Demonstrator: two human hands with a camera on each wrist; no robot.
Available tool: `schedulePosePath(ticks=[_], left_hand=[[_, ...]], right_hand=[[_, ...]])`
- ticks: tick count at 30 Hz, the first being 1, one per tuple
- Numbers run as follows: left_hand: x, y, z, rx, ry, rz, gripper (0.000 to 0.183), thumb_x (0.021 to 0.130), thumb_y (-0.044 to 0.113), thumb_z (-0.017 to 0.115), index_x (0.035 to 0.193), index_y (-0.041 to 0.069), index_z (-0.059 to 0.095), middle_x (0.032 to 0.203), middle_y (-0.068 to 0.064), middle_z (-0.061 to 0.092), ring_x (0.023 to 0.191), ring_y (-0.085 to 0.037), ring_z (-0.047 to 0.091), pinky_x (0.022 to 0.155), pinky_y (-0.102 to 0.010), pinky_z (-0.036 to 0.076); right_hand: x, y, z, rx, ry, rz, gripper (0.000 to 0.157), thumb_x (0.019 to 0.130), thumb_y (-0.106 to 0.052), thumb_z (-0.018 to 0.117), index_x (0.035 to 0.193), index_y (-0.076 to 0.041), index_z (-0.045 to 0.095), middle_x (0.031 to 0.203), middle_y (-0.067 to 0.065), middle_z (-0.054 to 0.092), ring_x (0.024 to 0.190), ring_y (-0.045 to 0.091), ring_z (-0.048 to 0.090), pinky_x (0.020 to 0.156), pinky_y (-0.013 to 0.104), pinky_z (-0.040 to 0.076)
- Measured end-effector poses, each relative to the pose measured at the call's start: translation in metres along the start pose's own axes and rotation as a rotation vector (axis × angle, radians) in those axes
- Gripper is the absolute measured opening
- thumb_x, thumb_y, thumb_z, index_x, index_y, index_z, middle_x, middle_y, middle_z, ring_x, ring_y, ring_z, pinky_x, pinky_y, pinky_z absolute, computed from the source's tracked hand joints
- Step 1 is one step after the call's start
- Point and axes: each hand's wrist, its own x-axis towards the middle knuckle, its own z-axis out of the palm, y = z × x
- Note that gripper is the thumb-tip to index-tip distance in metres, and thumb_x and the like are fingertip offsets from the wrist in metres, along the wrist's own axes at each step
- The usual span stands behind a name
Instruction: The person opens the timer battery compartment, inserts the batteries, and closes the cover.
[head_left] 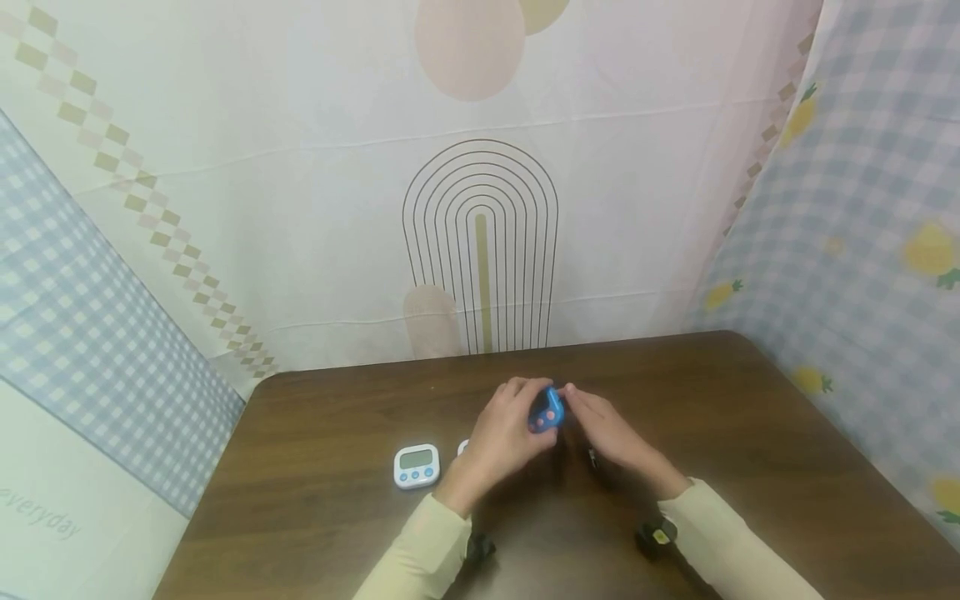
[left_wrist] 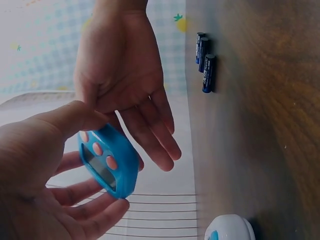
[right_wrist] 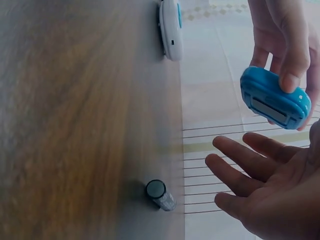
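Observation:
A blue timer [head_left: 553, 412] with pink buttons is held up over the table by my left hand [head_left: 501, 429], its thumb on one edge and fingers on the other. Its small screen and buttons face left in the left wrist view. The back of the blue timer [right_wrist: 272, 102], with a long pale strip, shows in the right wrist view. Beside it is my right hand [head_left: 609, 429], palm turned toward the timer and fingers extended, holding nothing. Three dark batteries [left_wrist: 208, 74] lie on the table near my right hand; the right wrist view shows one battery [right_wrist: 160, 194] end-on.
On the brown wooden table [head_left: 337, 533], a white timer [head_left: 417, 466] with blue buttons lies left of my hands. Another white timer [head_left: 462, 447] is mostly hidden behind my left hand. Patterned cloths [head_left: 330, 208] hang behind the table and at both sides.

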Motion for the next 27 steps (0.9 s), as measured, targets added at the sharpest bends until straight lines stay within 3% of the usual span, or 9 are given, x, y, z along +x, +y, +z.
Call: schedulePosePath(ticks=[6, 14, 27], left_hand=[[-0.0001, 0.0018, -0.0013, -0.030, 0.035, 0.021, 0.069, 0.086, 0.024, 0.088, 0.147, 0.016, 0.057, 0.140, -0.009, 0.064, 0.125, -0.024, 0.065, 0.105, -0.040, 0.058], [0.0007, 0.0036, -0.0017, -0.051, 0.064, 0.042, 0.068, 0.086, 0.022, 0.089, 0.145, 0.013, 0.056, 0.140, -0.008, 0.064, 0.125, -0.023, 0.066, 0.106, -0.037, 0.057], [0.0007, 0.0046, -0.0013, -0.171, 0.066, 0.036, 0.067, 0.087, 0.016, 0.088, 0.145, 0.012, 0.053, 0.139, -0.008, 0.063, 0.126, -0.023, 0.067, 0.106, -0.034, 0.057]], right_hand=[[-0.0001, -0.0018, -0.0002, 0.034, -0.028, -0.001, 0.058, 0.118, -0.041, 0.025, 0.141, -0.002, 0.062, 0.140, 0.017, 0.066, 0.139, 0.041, 0.056, 0.120, 0.066, 0.038], [0.0012, -0.0027, -0.0005, 0.053, -0.060, -0.012, 0.059, 0.118, -0.039, 0.023, 0.144, -0.001, 0.060, 0.143, 0.018, 0.065, 0.140, 0.041, 0.055, 0.119, 0.066, 0.038], [-0.0009, -0.0092, -0.0011, 0.102, -0.097, 0.063, 0.060, 0.117, -0.045, 0.022, 0.140, -0.002, 0.058, 0.125, 0.016, 0.067, 0.116, 0.034, 0.068, 0.101, 0.055, 0.058]])
